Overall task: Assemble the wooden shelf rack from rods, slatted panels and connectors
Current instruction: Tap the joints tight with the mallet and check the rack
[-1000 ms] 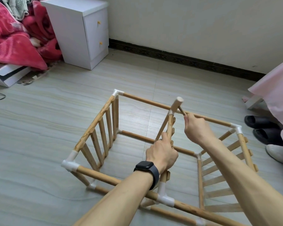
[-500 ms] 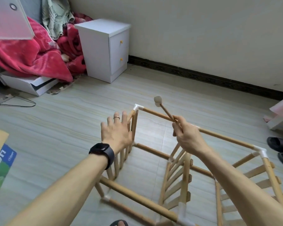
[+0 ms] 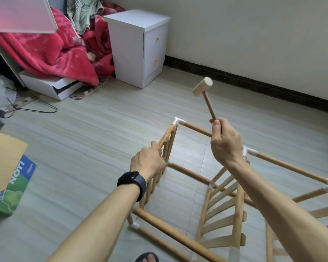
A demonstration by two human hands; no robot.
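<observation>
Right grip (image 3: 225, 144) is clamped on the mallet (image 3: 202, 88) handle, left grip (image 3: 148, 163) on the panel rail (image 3: 166, 136); the corner connector (image 3: 179, 121) lies at seven o'clock from the mallet head.

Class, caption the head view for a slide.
Left hand grips a slatted panel; right hand holds a wooden mallet aloft.

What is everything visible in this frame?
rack: one, light wood, on the floor, centre-right
connectors: several, white, at rack corners
mallet: one, pale wood, raised above the rack
cabinet: one, white, by the wall
blanket: one, red, far left
box: one, brown and green, left edge
watch: one, black, left wrist
left grip: holds the rack's top rail
right grip: holds the mallet handle
</observation>
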